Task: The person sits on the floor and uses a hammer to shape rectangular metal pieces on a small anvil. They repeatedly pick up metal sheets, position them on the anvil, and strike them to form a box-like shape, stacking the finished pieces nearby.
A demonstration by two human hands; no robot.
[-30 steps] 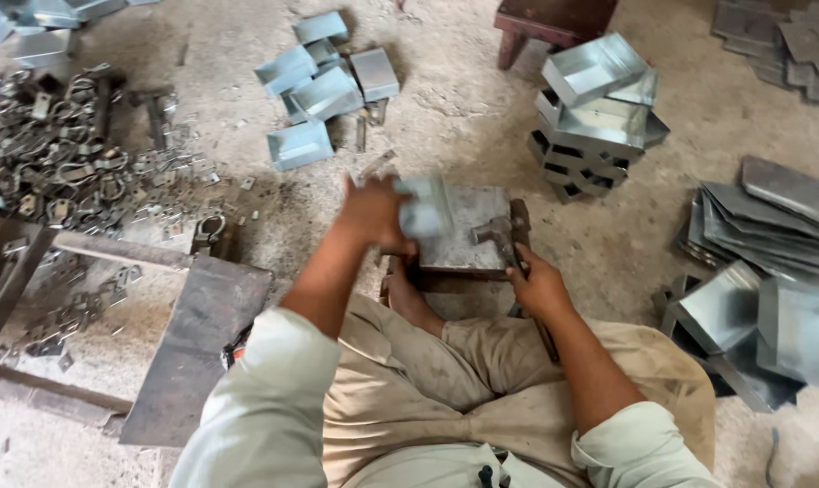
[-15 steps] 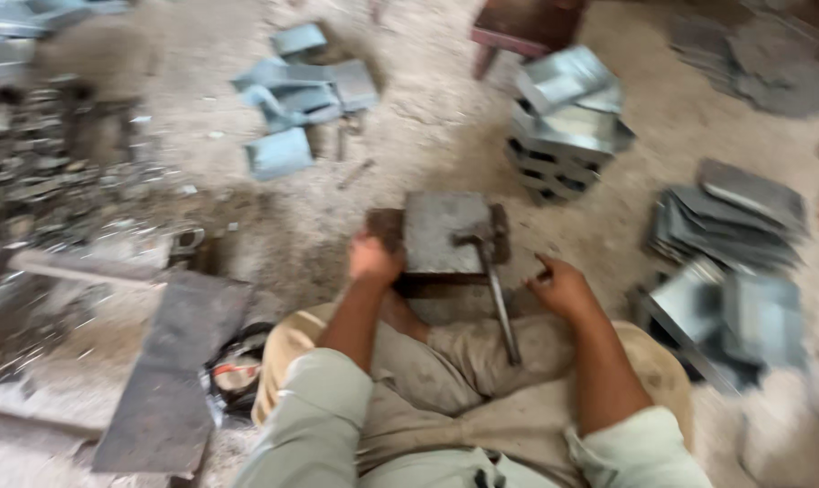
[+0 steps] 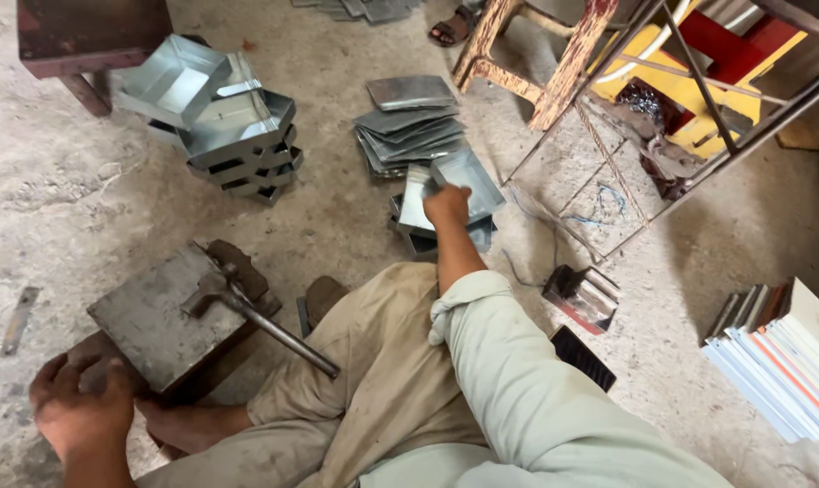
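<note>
I sit on the concrete floor with a grey metal block [image 3: 156, 316] in front of my legs. A hammer [image 3: 247, 307] lies across the block with no hand on it. My left hand [image 3: 79, 407] is at the block's near corner, fingers curled over its edge. My right hand [image 3: 447, 206] is stretched forward onto a pile of folded sheet-metal pieces [image 3: 468, 176], fingers closed on the top one. What lies under that hand is hidden.
Behind the block stands a stack of folded metal trays [image 3: 219, 126], with flat sheets [image 3: 409, 113] further right. A worn wooden stool [image 3: 536, 54], a metal frame rack [image 3: 662, 117], a small metal box [image 3: 583, 296] and stacked boards [image 3: 780, 352] fill the right side.
The view has swung to the right. My right hand let go of the hammer, which now lies on the block, and reached out to the sheet-metal pile. My left hand stays by the block.
</note>
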